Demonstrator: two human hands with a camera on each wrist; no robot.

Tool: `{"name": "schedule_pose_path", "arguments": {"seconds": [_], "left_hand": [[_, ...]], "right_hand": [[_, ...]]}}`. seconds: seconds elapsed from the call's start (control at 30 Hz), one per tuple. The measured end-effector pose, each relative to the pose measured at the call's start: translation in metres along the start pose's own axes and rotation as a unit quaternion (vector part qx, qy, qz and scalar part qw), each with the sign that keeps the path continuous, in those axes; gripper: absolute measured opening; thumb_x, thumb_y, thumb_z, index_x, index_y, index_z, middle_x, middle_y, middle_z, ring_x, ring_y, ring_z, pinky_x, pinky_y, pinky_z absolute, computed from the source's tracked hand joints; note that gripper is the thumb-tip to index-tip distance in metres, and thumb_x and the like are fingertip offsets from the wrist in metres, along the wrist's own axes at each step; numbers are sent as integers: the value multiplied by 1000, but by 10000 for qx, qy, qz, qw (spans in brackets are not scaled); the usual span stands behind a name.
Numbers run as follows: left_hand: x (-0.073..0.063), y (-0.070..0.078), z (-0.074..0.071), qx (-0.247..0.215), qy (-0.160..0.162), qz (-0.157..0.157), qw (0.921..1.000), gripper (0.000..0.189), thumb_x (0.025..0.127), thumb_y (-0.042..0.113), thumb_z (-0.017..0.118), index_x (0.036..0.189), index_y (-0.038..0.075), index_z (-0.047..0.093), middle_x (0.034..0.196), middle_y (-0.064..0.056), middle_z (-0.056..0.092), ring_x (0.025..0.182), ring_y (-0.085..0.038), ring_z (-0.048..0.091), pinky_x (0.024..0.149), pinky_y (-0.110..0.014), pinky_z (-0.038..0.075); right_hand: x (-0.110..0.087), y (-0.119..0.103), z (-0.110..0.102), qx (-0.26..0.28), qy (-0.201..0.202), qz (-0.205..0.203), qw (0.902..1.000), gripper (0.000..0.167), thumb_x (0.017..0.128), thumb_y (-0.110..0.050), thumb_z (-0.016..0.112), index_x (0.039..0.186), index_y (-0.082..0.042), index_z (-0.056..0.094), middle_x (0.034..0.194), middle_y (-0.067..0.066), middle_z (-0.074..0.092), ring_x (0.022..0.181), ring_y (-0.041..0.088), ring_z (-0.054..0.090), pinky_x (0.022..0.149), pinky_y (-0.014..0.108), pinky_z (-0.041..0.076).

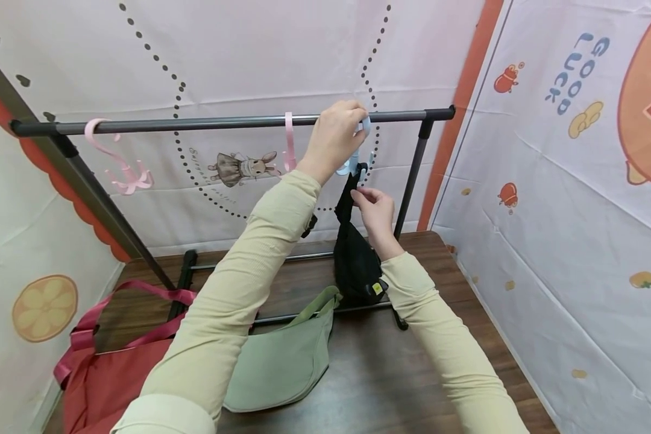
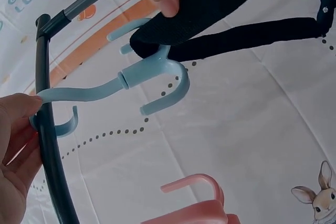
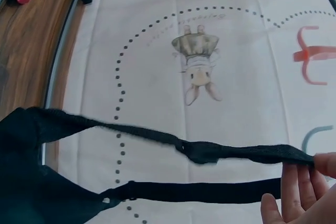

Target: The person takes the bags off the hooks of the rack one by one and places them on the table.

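Note:
A light-blue multi-prong hook (image 2: pixel 146 73) hangs from the dark rail. My left hand (image 1: pixel 336 135) pinches its curved top at the rail, thumb on the near side in the left wrist view. The strap (image 2: pixel 220 6) of a black bag (image 1: pixel 352 265) loops over one of the hook's prongs. Just below the hook, my right hand (image 1: pixel 375 212) holds that strap between thumb and fingers. The bag hangs down by its strap, its lower end near the rack's bottom bar. My left hand hides part of the hook's top in the head view.
Two pink hooks, one at left (image 1: pixel 125 163) and one near the middle (image 1: pixel 289 141), hang on the rail (image 1: pixel 195 125). On the wooden table (image 1: pixel 385 374) lie a green bag (image 1: pixel 282 367) and a red bag (image 1: pixel 114 380) with pink straps. Printed cloth walls surround the rack.

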State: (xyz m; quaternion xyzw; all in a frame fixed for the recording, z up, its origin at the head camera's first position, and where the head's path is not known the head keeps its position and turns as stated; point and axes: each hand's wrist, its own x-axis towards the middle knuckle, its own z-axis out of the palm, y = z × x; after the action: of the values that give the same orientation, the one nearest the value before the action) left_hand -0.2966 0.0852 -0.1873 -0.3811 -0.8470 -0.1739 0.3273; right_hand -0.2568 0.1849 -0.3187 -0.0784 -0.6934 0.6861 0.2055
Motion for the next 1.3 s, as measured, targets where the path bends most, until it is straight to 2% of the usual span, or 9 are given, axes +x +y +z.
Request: {"name": "schedule_pose_path", "arguments": {"seconds": [0.13, 0.27, 0.5, 0.7, 0.83, 1.13, 1.3], "left_hand": [[-1, -1, 0, 32, 2, -39, 10000, 21, 86, 10, 57, 104, 2, 67, 105, -5, 64, 97, -20, 58, 85, -25, 46], [-1, -2, 0, 46, 20, -43, 10000, 22, 86, 10, 58, 104, 2, 66, 105, -5, 64, 97, -20, 58, 85, -25, 46], [-2, -2, 1, -8, 50, -47, 10000, 21, 85, 9, 58, 103, 2, 67, 104, -6, 64, 97, -20, 58, 84, -24, 46], [-2, -1, 5, -49, 30, -33, 10000, 21, 85, 8, 57, 103, 2, 67, 102, -5, 64, 95, -19, 58, 83, -25, 47], [-4, 0, 6, -47, 25, -48, 10000, 21, 84, 8, 58, 102, 2, 67, 101, -5, 64, 93, -18, 59, 81, -24, 47], [-3, -2, 5, -5, 163, 14, 9999, 20, 84, 8, 58, 101, 2, 67, 100, -5, 65, 92, -19, 59, 80, -26, 47], [-2, -3, 3, 24, 186, 28, 9998, 21, 84, 9, 58, 102, 3, 67, 100, -4, 65, 92, -19, 59, 80, -25, 47]], "right_hand": [[-1, -11, 0, 28, 52, 13, 10000, 23, 85, -8, 61, 104, 6, 64, 91, 6, 61, 73, 10, 58, 76, 23, 49], [-2, -24, -3, 51, 75, -59, 9999, 23, 85, -7, 60, 105, 5, 64, 85, -1, 59, 71, 3, 56, 74, 21, 50], [6, -51, -14, -53, 90, -188, 9998, 22, 85, -8, 60, 104, 2, 66, 78, -5, 60, 64, 3, 51, 59, 16, 43], [26, -65, -28, -61, -53, 63, 9999, 24, 86, -10, 58, 106, 1, 65, 88, -3, 59, 72, 6, 54, 66, 20, 45], [38, -70, -33, 13, -140, 188, 9997, 25, 87, -10, 57, 108, 2, 63, 90, -2, 57, 73, 6, 53, 67, 20, 46], [46, -79, -36, 366, -35, 69, 9993, 21, 87, -9, 56, 104, 1, 63, 71, -3, 52, 62, 6, 49, 63, 20, 43], [44, -84, -43, 524, 112, -22, 9986, 19, 86, -7, 58, 102, 0, 65, 73, -5, 58, 61, 5, 53, 62, 18, 45]]}}
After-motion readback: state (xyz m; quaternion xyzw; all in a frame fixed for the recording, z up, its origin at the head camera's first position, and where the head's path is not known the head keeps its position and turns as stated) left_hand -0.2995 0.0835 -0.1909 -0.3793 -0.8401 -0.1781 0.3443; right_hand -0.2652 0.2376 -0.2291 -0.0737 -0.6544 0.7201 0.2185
